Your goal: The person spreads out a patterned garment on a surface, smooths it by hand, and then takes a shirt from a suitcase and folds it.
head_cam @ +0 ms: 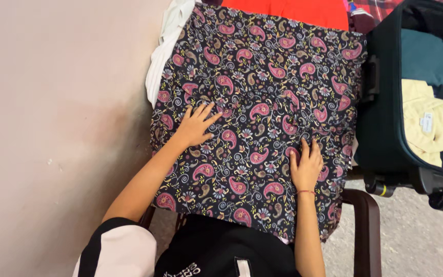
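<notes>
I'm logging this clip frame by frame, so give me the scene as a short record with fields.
left hand: flat, fingers spread, on the paisley cloth
right hand: flat on the same cloth, red thread at the wrist
cloth: dark, pink paisley print, spread over a brown plastic chair
under the cloth: white fabric and red fabric show at its edges
right of it: open dark suitcase holding folded clothes
left: pale wall

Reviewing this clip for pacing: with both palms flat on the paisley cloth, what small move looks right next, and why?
Probably a sweep of both hands outward. The left hand and right hand lie flat on the paisley cloth, and creases show between them near its middle, so smoothing seems called for before anything else.
</notes>
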